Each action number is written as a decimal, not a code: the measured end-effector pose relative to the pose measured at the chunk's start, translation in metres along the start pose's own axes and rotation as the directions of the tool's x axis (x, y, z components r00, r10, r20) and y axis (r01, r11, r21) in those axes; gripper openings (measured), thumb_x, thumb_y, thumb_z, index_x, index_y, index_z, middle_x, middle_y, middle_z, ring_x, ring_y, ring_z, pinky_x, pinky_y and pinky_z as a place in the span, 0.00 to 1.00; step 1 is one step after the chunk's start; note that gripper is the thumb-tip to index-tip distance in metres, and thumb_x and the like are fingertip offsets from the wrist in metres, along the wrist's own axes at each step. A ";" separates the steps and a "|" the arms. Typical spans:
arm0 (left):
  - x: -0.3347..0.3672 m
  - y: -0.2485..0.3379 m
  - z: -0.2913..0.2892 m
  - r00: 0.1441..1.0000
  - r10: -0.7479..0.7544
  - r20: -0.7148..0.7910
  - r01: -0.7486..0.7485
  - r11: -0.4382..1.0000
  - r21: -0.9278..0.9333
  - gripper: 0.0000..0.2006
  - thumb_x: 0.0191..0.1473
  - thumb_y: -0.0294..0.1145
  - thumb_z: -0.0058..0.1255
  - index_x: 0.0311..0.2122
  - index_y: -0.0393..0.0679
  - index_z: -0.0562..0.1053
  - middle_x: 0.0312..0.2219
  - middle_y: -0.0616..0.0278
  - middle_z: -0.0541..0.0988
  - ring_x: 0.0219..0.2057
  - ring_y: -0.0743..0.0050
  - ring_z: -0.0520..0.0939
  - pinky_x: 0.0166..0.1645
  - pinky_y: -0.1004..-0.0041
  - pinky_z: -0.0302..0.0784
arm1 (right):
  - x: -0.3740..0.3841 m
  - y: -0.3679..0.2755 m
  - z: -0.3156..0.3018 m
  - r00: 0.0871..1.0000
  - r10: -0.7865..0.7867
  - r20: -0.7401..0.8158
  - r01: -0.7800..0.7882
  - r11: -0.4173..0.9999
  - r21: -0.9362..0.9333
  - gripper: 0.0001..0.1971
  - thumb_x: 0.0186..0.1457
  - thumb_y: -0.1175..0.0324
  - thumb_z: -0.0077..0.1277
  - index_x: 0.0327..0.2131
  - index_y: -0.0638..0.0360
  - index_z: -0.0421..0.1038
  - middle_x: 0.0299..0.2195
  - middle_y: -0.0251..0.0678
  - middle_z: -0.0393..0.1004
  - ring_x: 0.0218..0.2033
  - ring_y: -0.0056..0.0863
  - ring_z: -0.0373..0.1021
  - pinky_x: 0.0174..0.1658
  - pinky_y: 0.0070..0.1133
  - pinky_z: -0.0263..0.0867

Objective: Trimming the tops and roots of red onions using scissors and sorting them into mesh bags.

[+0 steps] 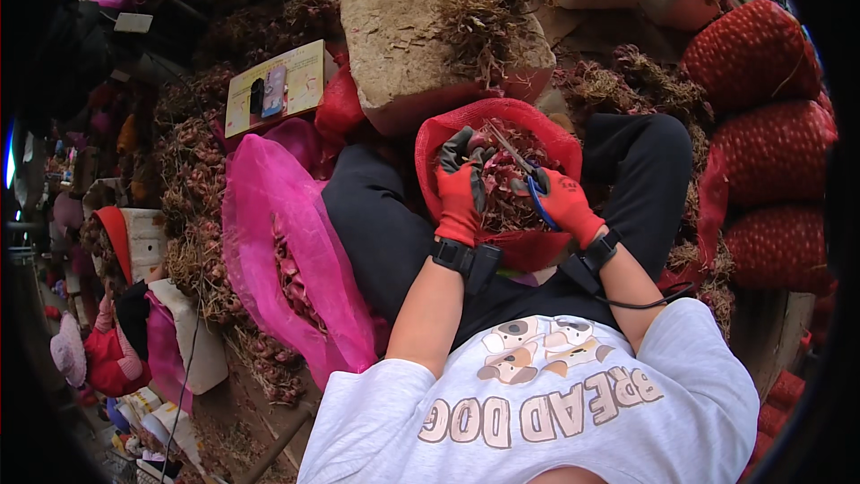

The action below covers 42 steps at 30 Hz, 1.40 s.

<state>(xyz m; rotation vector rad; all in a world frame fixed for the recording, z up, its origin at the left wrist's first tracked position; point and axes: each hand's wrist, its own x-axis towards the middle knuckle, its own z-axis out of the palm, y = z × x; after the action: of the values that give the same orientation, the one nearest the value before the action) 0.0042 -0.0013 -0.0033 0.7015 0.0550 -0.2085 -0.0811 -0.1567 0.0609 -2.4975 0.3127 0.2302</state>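
My left hand point(460, 188), in a red glove with dark grey fingers, is over the left side of a red mesh bag point(430, 132). Its fingers curl around a small red onion point(477, 140), which is mostly hidden. In my right hand point(571, 203), gloved the same way, are scissors point(509, 145) with blue handles. The blades point up and left, and their tips come close to the left hand's fingers. Beneath both hands, the bag stands open between my knees, with loose purple-red skins and dry trimmings point(504, 206) inside.
A pink mesh bag point(336, 305) with reddish pieces lies at my left. Ahead is a worn foam block point(394, 27) topped with dried onion bunches point(484, 22). A phone point(274, 90) rests on a board. Full red sacks point(775, 157) are stacked at right. Another person point(112, 350) sits far left.
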 end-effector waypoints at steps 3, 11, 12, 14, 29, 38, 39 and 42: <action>-0.002 0.002 0.006 1.000 0.013 -0.004 -0.013 0.999 0.052 0.18 0.46 0.12 0.43 0.45 0.35 0.69 0.39 0.59 0.75 0.38 0.71 0.76 0.47 0.72 0.74 | 0.000 0.009 0.007 0.999 -0.029 -0.036 0.027 0.997 -0.068 0.23 0.50 0.45 0.46 0.35 0.57 0.70 0.34 0.45 0.73 0.37 0.42 0.69 0.40 0.32 0.64; -0.002 -0.005 0.002 1.000 -0.017 0.013 0.015 0.989 0.144 0.20 0.48 0.12 0.45 0.48 0.37 0.66 0.46 0.57 0.70 0.46 0.70 0.73 0.50 0.72 0.73 | -0.001 -0.002 0.001 0.996 0.051 -0.066 -0.059 0.991 -0.124 0.26 0.48 0.42 0.46 0.34 0.57 0.70 0.32 0.44 0.74 0.35 0.41 0.71 0.39 0.31 0.65; -0.004 -0.005 0.002 1.000 -0.019 0.012 0.017 0.990 0.137 0.20 0.48 0.12 0.45 0.48 0.37 0.65 0.46 0.56 0.70 0.46 0.70 0.73 0.50 0.71 0.73 | -0.003 -0.004 0.001 0.995 0.049 -0.082 -0.061 0.987 -0.152 0.26 0.48 0.42 0.47 0.33 0.58 0.70 0.31 0.44 0.74 0.35 0.41 0.71 0.38 0.31 0.65; -0.004 -0.005 0.003 1.000 -0.010 0.013 0.008 0.988 0.156 0.20 0.48 0.11 0.44 0.49 0.38 0.65 0.46 0.57 0.70 0.47 0.70 0.72 0.50 0.72 0.73 | -0.003 -0.004 0.002 0.995 0.041 -0.096 -0.057 0.984 -0.171 0.25 0.48 0.43 0.47 0.32 0.58 0.71 0.29 0.44 0.74 0.33 0.41 0.71 0.37 0.31 0.66; -0.005 0.012 0.017 0.994 -0.068 0.086 0.054 0.986 0.155 0.21 0.49 0.13 0.41 0.50 0.38 0.66 0.41 0.62 0.73 0.41 0.77 0.76 0.45 0.78 0.74 | 0.004 0.023 0.011 0.993 0.108 0.055 -0.121 0.866 0.486 0.17 0.50 0.53 0.51 0.30 0.58 0.76 0.18 0.38 0.72 0.22 0.29 0.70 0.26 0.24 0.62; -0.020 -0.004 0.009 0.928 -0.370 0.047 0.322 0.857 0.402 0.15 0.51 0.18 0.37 0.42 0.36 0.73 0.32 0.62 0.78 0.25 0.80 0.78 0.28 0.81 0.75 | 0.013 0.014 -0.014 0.953 -0.066 0.294 -0.272 0.236 0.933 0.16 0.49 0.66 0.54 0.41 0.63 0.70 0.29 0.31 0.73 0.24 0.15 0.69 0.26 0.15 0.67; -0.017 -0.001 0.008 0.931 -0.363 0.047 0.315 0.860 0.403 0.15 0.52 0.19 0.36 0.42 0.36 0.73 0.32 0.62 0.78 0.25 0.80 0.78 0.28 0.81 0.75 | 0.013 0.014 -0.012 0.955 -0.048 0.293 -0.273 0.242 0.931 0.16 0.49 0.67 0.54 0.41 0.64 0.70 0.29 0.32 0.73 0.25 0.16 0.69 0.27 0.15 0.67; -0.017 0.000 0.007 0.951 -0.310 0.017 0.267 0.845 0.464 0.16 0.54 0.20 0.34 0.42 0.38 0.73 0.30 0.62 0.79 0.24 0.80 0.78 0.28 0.81 0.75 | 0.013 0.009 -0.008 0.962 -0.053 0.268 -0.241 0.298 0.923 0.15 0.48 0.69 0.54 0.40 0.65 0.70 0.30 0.32 0.72 0.25 0.18 0.70 0.28 0.16 0.67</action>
<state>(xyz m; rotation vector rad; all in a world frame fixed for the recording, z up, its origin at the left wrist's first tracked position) -0.0125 -0.0033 0.0041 1.1564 0.0235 -0.5579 -0.0701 -0.1707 0.0592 -1.1857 0.3488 0.2892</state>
